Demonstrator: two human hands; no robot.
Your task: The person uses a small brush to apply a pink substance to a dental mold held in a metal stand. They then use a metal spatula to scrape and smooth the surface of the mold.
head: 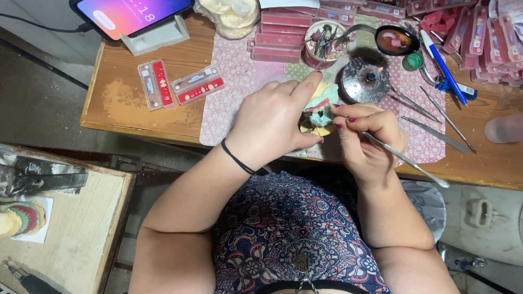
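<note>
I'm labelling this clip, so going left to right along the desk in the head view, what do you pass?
Phone on its stand → two small tooth cards → left hand holding a dental model → right hand with a thin metal tool → blue pen.

A propped phone point(131, 13), two flat red-lined cases point(180, 84), a blue pen point(444, 65) and a small burner point(366, 80) rest on the wooden bench point(136, 109).

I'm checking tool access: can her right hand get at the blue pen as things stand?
Probably not at once: the right hand grips a metal tool. The blue pen lies uncovered on the mat beyond it.
</note>
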